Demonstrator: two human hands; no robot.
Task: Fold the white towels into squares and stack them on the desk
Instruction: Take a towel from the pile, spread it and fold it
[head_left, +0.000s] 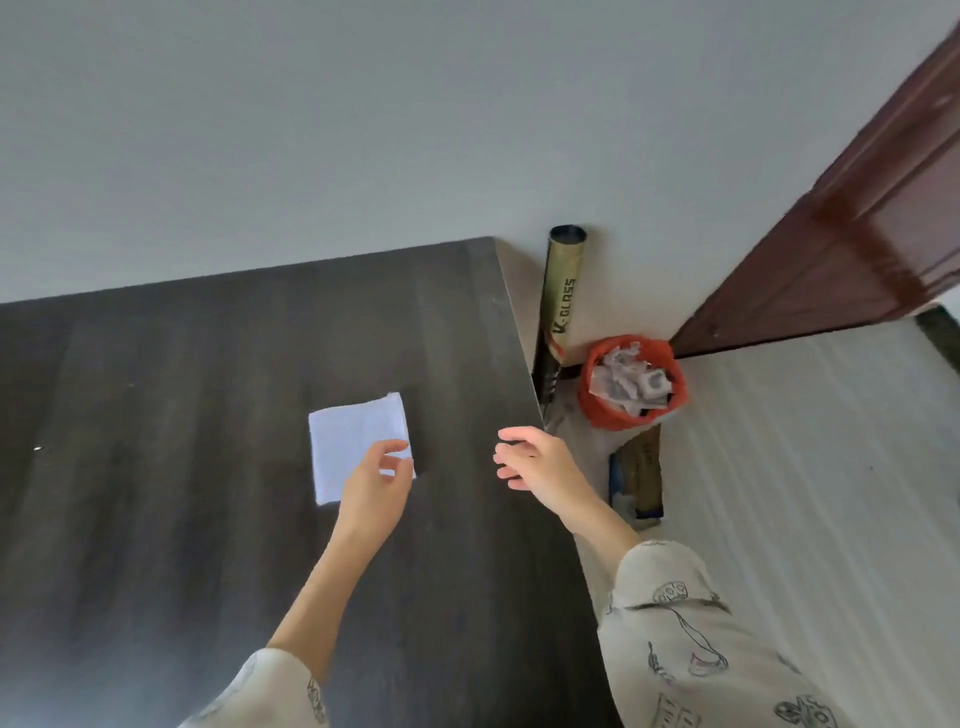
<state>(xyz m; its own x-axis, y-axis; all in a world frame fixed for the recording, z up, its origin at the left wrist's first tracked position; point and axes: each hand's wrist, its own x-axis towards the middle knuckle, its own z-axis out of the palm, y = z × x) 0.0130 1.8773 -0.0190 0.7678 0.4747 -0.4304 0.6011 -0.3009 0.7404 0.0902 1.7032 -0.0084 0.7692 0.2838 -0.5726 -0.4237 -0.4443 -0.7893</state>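
Note:
A white towel folded into a square lies flat on the dark wooden desk, right of its middle. My left hand hovers over the towel's near right corner with loosely bent fingers; whether it touches the cloth cannot be told. My right hand floats over the desk's right edge, fingers relaxed and spread, holding nothing. No other towel is in view.
Beyond the desk's right edge, on the floor, stand a red bin full of crumpled paper, a tall cardboard tube against the wall and a flat box. A brown door stands open at the right.

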